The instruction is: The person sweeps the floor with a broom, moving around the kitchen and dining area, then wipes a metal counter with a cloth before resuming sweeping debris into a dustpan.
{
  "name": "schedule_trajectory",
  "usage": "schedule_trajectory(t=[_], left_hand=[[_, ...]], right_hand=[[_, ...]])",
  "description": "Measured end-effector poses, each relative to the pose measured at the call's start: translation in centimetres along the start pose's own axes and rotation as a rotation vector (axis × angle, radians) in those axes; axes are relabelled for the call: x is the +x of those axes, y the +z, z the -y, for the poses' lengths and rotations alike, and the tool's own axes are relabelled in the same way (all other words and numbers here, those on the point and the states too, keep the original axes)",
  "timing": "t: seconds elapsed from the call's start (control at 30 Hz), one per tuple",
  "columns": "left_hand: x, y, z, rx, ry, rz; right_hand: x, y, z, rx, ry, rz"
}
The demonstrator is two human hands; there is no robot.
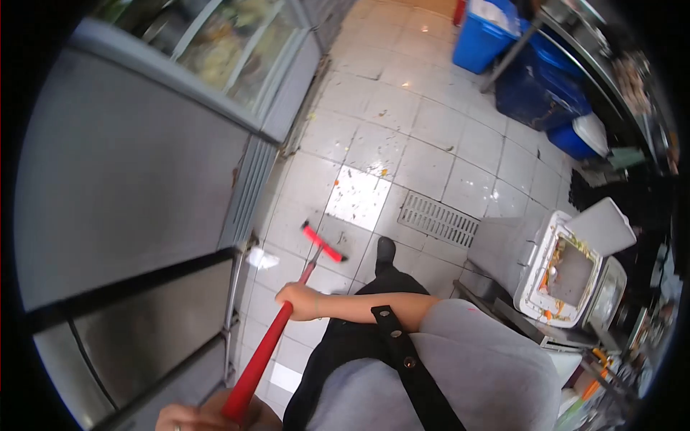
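A floor squeegee with a long red handle (262, 355) slants across the lower left of the view. Its narrow red head (323, 241), dark at both ends, is down at the white tiles. Partway down the handle, my right hand (298, 300) is wrapped around it. My left hand (205, 415), with a ring on one finger, grips the upper part near the bottom edge of the view and is partly cut off. Small food scraps (384, 172) and dark bits are scattered on the floor beyond the head.
On the left stands a steel refrigerated cabinet (136, 165) with a glass display. A floor drain (438, 218) lies ahead. To the right is a white bin (528, 287) with scraps around its opening. Blue bins (485, 36) stand by a metal table. My boot (386, 251) is near the drain.
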State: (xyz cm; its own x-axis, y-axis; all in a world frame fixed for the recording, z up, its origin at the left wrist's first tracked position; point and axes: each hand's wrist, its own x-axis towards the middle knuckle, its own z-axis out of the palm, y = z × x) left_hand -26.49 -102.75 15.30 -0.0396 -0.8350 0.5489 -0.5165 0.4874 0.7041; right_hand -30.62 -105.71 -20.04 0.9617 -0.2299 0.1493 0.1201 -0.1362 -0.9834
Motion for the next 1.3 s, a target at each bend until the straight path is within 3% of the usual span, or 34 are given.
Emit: schedule_trajectory(t=[0.07,0.13,0.23,0.37,0.53,0.6,0.67,0.77,0.8,0.9,0.93,1.03,1.1,1.17,1.2,1.23,1.27,1.3], left_hand=[[-5.0,-0.7,0.7,0.178,-0.062,-0.156],[-8.2,-0.6,0.6,0.369,-0.302,-0.236],[-15.5,-2.0,-0.6,0.319,-0.439,-0.63],[-24.4,-3.8,-4.5,0.254,-0.464,-0.904],[-35.5,-3.1,-1.9,0.121,-0.662,-1.141],[-37.9,-4.6,-3.7,0.14,-0.604,-1.224],[-38.8,-7.2,-7.7,0.193,-0.492,-1.281],[-40.8,-12.5,-14.5,0.226,-0.152,-0.985],[-41.5,-14.0,-16.3,0.234,-0.04,-0.828],[-40.2,-15.0,-18.3,0.537,-0.087,-0.856],[-41.0,-15.5,-17.6,0.656,-0.209,-0.849],[-43.8,-16.1,-15.8,0.632,-0.33,-1.128],[-46.4,-16.6,-15.3,0.634,-0.324,-1.22],[-49.3,-16.0,-14.8,0.476,-0.342,-1.359],[-50.8,-15.5,-14.5,0.398,-0.349,-1.424],[-52.0,-14.4,-13.4,0.313,-0.396,-1.521],[-53.0,-12.9,-11.8,0.235,-0.439,-1.621],[-54.5,-11.5,-10.2,0.151,-0.523,-1.601]], right_hand=[[0.6,5.8,-1.3,0.151,0.029,0.254],[0.7,10.4,-3.1,0.179,0.02,0.333],[0.9,15.5,-5.4,0.052,0.151,0.479],[0.5,14.1,-5.8,-0.256,0.187,0.484],[1.6,13.2,-9.3,-0.599,0.234,0.498],[3.2,15.4,-8.7,-0.658,0.193,0.493],[2.4,20.4,-5.8,-0.646,0.13,0.472],[1.7,30.4,0.3,-0.348,0.082,0.579],[0.9,34.3,1.0,-0.151,-0.059,0.539],[0.6,42.8,4.2,0.047,-0.063,0.719],[0.8,45.5,4.0,0.077,-0.041,0.763],[2.1,50.8,1.9,0.114,-0.026,0.835],[2.8,51.0,0.0,-0.1,0.056,0.906],[3.0,48.4,-3.3,-0.154,0.06,0.835],[3.1,46.1,-5.0,-0.167,0.007,0.776],[2.4,44.1,-8.4,-0.167,-0.143,0.574],[2.5,41.7,-10.4,-0.291,-0.148,0.527],[2.8,39.0,-13.1,-0.327,-0.141,0.507]])
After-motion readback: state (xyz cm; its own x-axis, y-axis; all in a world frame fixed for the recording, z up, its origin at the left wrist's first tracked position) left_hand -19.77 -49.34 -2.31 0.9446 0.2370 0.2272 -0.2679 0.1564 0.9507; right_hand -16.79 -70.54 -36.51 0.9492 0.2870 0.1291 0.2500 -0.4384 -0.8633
